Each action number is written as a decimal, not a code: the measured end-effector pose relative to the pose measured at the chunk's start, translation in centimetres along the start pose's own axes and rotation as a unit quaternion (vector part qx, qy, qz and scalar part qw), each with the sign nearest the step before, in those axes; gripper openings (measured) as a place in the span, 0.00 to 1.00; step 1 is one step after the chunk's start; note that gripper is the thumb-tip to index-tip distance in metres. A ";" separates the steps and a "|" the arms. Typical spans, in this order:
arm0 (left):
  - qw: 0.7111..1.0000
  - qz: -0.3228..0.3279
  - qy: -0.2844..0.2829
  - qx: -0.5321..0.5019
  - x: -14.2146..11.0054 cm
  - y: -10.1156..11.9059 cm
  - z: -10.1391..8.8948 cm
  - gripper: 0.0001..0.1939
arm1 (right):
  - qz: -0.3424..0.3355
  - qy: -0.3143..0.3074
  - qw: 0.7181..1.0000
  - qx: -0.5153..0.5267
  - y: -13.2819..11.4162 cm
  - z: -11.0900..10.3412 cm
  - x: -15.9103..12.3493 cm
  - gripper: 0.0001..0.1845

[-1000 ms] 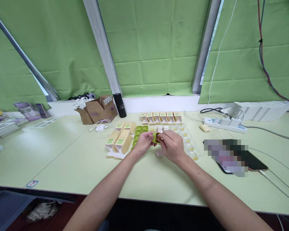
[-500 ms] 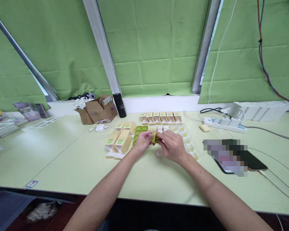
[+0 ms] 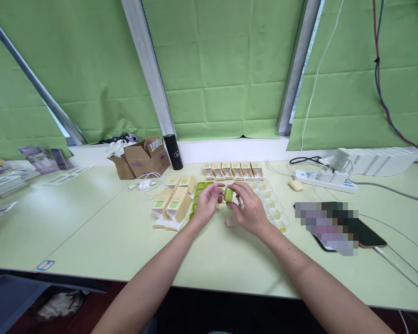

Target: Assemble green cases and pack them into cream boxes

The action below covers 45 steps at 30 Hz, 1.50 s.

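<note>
Between thumb and fingertips, my right hand (image 3: 250, 209) grips a small, rounded green case (image 3: 229, 194) above the table. My left hand (image 3: 208, 203) is just left of the case, its fingers loosely curled and apart, with nothing clearly held. Behind and below that hand stand rows of similar green cases (image 3: 199, 189), partly hidden. A small white block-like piece (image 3: 230, 221) lies under my right hand. To the right of it are rows of clear round plastic pieces with yellow centres (image 3: 271, 204), partly covered by my hand.
Open cream boxes with green labels (image 3: 176, 206) stand left of my hands, and a row of similar boxes (image 3: 231, 170) is behind. Further back are a brown carton (image 3: 146, 162) and a black bottle (image 3: 173, 152). At right are a power strip (image 3: 325, 181) and phones (image 3: 369, 232) with cables.
Both hands were on the green case, its hollow side partly showing. Now it is turned, showing a smooth rounded face in my right hand, and my left fingers have loosened from it.
</note>
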<state>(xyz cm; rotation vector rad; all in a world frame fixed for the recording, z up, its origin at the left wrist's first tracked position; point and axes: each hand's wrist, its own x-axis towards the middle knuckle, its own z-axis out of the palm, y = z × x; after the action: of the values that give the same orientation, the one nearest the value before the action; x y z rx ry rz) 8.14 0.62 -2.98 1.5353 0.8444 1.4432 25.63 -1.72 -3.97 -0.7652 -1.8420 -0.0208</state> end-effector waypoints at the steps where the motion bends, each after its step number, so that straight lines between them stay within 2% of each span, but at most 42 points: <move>1: 1.000 0.006 0.009 0.001 0.0 0.0 -0.1 0.31 | 0.009 0.007 1.000 0.010 0.1 0.0 0.0 0.27; 6: 0.999 0.042 0.013 0.030 -0.1 -0.2 -0.4 0.20 | 0.035 0.021 0.998 0.057 0.0 -0.1 0.2 0.27; 11: 0.996 0.058 0.002 0.063 -0.3 -0.4 -0.2 0.17 | 0.033 0.007 0.998 0.049 0.2 0.1 -0.1 0.26; 17: 0.994 0.051 -0.019 0.090 -0.5 -0.4 0.0 0.16 | 0.020 0.009 0.999 0.035 0.3 0.2 -0.2 0.28; 45: 0.998 0.020 -0.006 0.058 -0.5 -0.4 0.2 0.20 | 0.046 0.007 0.996 0.070 0.4 0.3 -0.2 0.27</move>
<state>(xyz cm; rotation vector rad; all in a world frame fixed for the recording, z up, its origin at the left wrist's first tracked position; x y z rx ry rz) 8.31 0.32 -3.53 1.6538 0.9084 1.4353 25.62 -1.36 -4.46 -0.7496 -1.7734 0.1603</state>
